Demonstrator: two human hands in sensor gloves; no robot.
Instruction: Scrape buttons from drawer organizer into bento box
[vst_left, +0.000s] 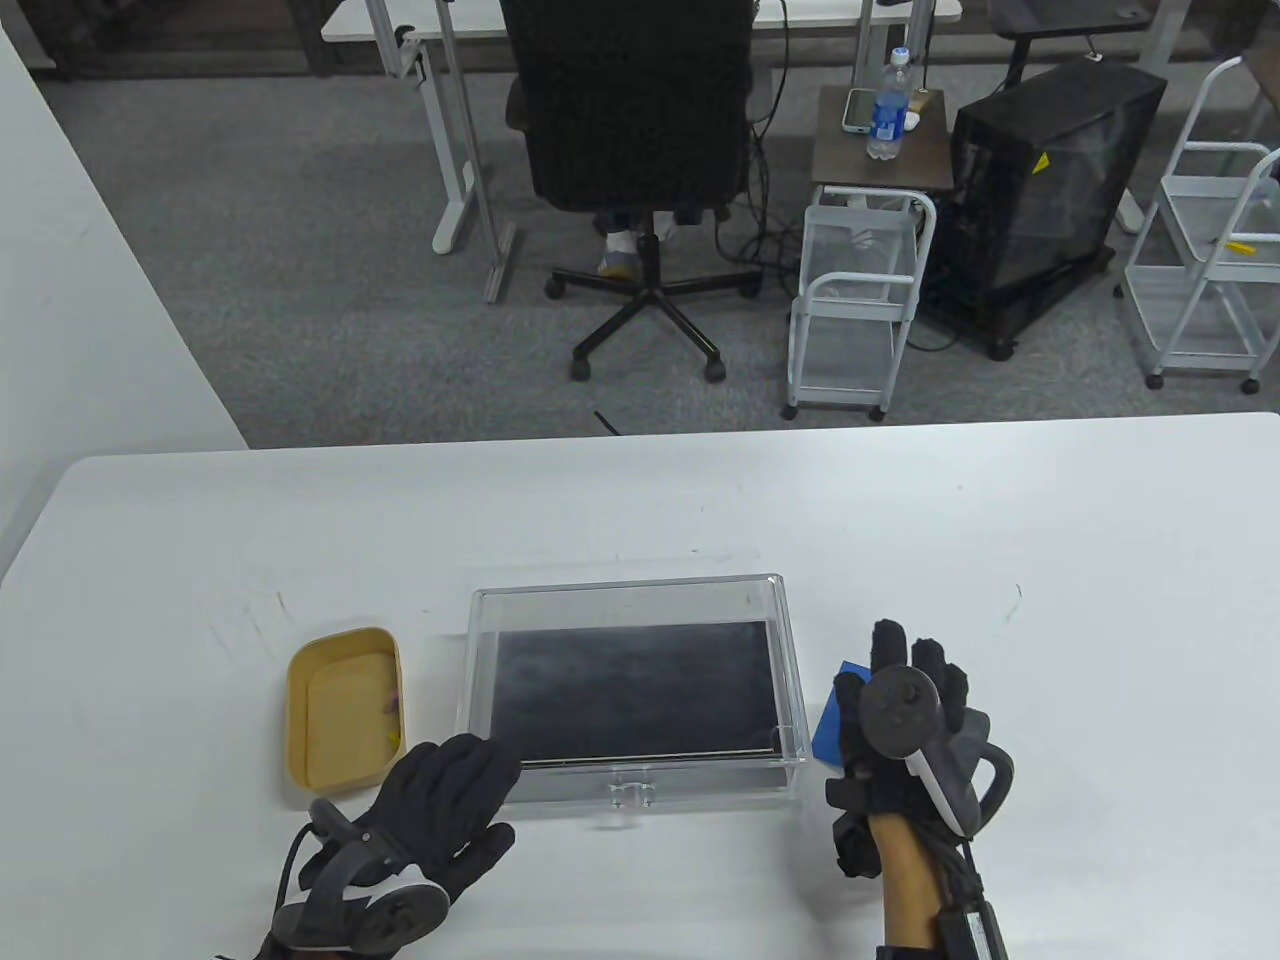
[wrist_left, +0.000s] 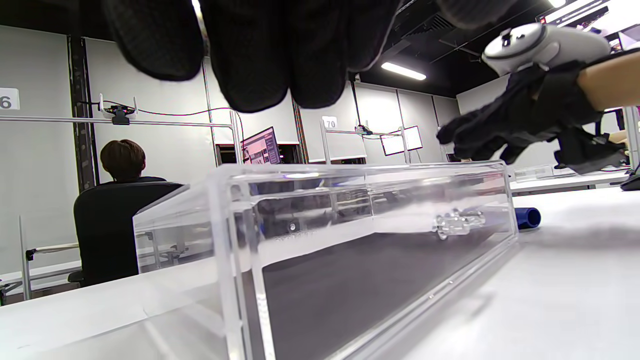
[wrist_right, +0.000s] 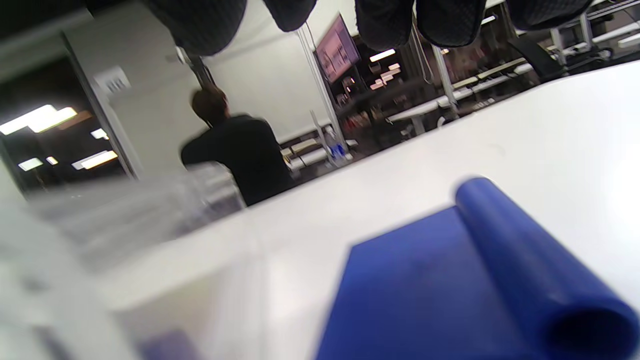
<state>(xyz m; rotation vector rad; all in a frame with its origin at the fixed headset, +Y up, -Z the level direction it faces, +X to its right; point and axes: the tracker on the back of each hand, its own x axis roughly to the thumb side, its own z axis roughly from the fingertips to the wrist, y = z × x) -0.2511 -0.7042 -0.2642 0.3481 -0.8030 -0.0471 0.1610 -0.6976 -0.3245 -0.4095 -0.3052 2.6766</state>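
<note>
A clear acrylic drawer organizer (vst_left: 790, 680) with a black liner lies at the table's middle; I see no buttons in it. A tan bento box (vst_left: 296, 720) stands to its left with a few small buttons (vst_left: 392, 715) inside. My left hand (vst_left: 500, 800) lies open at the organizer's front left corner; in the left wrist view its fingers (wrist_left: 260, 60) hang above the organizer (wrist_left: 350, 210). My right hand (vst_left: 868, 665) is open and hovers over a blue scraper (vst_left: 828, 725) lying right of the organizer. The scraper's rolled handle shows in the right wrist view (wrist_right: 500, 250), below the fingertips (wrist_right: 385, 20).
The organizer has a small clear knob (wrist_left: 457, 223) on its front wall. Beyond the table's far edge stand an office chair (vst_left: 640, 150), a white cart (vst_left: 860, 290) and a computer case (vst_left: 1040, 190). Bare white tabletop lies on all sides.
</note>
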